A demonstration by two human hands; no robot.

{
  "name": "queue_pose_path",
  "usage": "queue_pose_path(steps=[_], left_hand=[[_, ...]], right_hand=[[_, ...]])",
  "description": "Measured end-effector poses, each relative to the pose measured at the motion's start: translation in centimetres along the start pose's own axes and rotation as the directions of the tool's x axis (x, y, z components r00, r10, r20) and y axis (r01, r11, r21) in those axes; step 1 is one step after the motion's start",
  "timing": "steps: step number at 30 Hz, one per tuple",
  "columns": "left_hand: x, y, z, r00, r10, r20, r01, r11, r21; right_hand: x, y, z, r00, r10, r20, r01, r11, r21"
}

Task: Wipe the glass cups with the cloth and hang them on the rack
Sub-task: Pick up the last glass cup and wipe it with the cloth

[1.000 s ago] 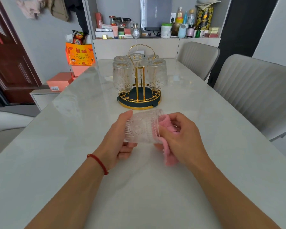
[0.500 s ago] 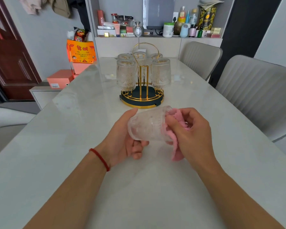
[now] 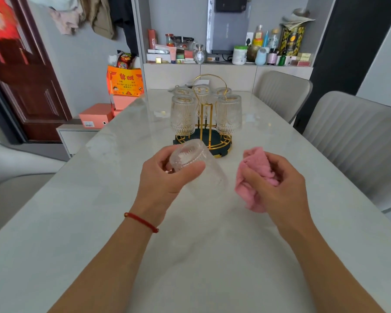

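Left hand [image 3: 167, 179] grips the glass cup [image 3: 195, 169], fingers curled round it, tilted base-up above the worktop [image 3: 212, 256], just in front of the rack [image 3: 204, 123]. Right hand [image 3: 273, 184] bunches the pink cloth [image 3: 255, 177], apart from the cup. Wiping looks finished. Next: invert fully, line the mouth over a free peg, lower slowly, avoid knocking the hung cups [image 3: 182, 115].

Both bare forearms reach forward over the table, the left hand [image 3: 167, 177], a red string bracelet [image 3: 141, 222] at its wrist, curled around a ribbed clear glass cup [image 3: 193, 163] tilted toward 11 o'clock, while at its 3 o'clock, apart, the right hand [image 3: 278, 188] bunches a fluffy pink cloth [image 3: 254, 172].
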State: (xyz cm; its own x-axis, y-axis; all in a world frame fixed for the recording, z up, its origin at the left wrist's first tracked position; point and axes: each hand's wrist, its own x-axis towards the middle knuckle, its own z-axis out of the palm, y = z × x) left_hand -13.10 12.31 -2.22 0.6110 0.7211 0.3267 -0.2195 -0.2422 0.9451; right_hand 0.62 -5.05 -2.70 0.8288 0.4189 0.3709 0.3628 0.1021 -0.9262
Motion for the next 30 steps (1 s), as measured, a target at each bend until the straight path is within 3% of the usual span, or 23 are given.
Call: queue_pose_path(steps=[2, 5, 8, 10, 13, 15, 18, 21, 23, 26, 28, 30], left_hand=[[-0.1, 0.2, -0.1, 0.989, 0.133, -0.063, -0.115, 0.964, 0.24], [0.0, -0.3, -0.2, 0.919, 0.391, -0.06, -0.3, 0.788, 0.538], [0.1, -0.9, 0.6, 0.823, 0.566, 0.039, -0.43, 0.578, 0.694], [0.0, -0.8, 1.2, 0.808, 0.583, 0.089, -0.455, 0.521, 0.722], [0.3, -0.9, 0.7, 0.805, 0.582, 0.112, -0.476, 0.523, 0.707], [0.5, -0.8, 0.2, 0.827, 0.557, 0.072, -0.447, 0.575, 0.686], [0.3, -0.5, 0.3, 0.865, 0.498, 0.055, -0.405, 0.631, 0.661], [-0.2, -0.3, 1.2, 0.86, 0.495, 0.125, -0.451, 0.622, 0.64], [-0.5, -0.5, 1.6, 0.848, 0.508, 0.151, -0.481, 0.616, 0.624], [-0.4, -1.1, 1.1, 0.869, 0.486, 0.094, -0.437, 0.666, 0.605], [0.0, -1.4, 0.2, 0.888, 0.456, 0.057, -0.392, 0.688, 0.611], [0.2, -1.3, -0.1, 0.918, 0.396, 0.008, -0.319, 0.727, 0.608]], right_hand=[[0.0, -0.4, 0.1, 0.996, -0.041, 0.083, 0.036, 0.997, 0.061], [-0.6, -1.0, 0.3, 0.962, -0.171, 0.211, 0.145, 0.98, 0.136], [-1.0, -1.2, 1.6, 0.911, -0.278, 0.305, 0.263, 0.961, 0.091], [-1.0, -1.5, 2.7, 0.858, -0.31, 0.41, 0.343, 0.939, -0.008], [-0.9, -2.0, 3.2, 0.723, -0.411, 0.555, 0.573, 0.805, -0.151], [-0.8, -1.9, 2.5, 0.678, -0.415, 0.607, 0.617, 0.77, -0.162], [-0.3, -1.5, 0.8, 0.747, -0.398, 0.533, 0.558, 0.811, -0.176], [0.2, -1.5, 0.9, 0.815, -0.401, 0.418, 0.512, 0.837, -0.193], [0.2, -2.0, 1.9, 0.791, -0.436, 0.43, 0.549, 0.816, -0.183], [0.1, -1.8, 2.3, 0.722, -0.411, 0.557, 0.581, 0.797, -0.165], [-0.2, -1.1, 1.4, 0.742, -0.366, 0.562, 0.501, 0.86, -0.101], [-0.5, -0.9, 0.5, 0.821, -0.284, 0.495, 0.324, 0.946, 0.006]])
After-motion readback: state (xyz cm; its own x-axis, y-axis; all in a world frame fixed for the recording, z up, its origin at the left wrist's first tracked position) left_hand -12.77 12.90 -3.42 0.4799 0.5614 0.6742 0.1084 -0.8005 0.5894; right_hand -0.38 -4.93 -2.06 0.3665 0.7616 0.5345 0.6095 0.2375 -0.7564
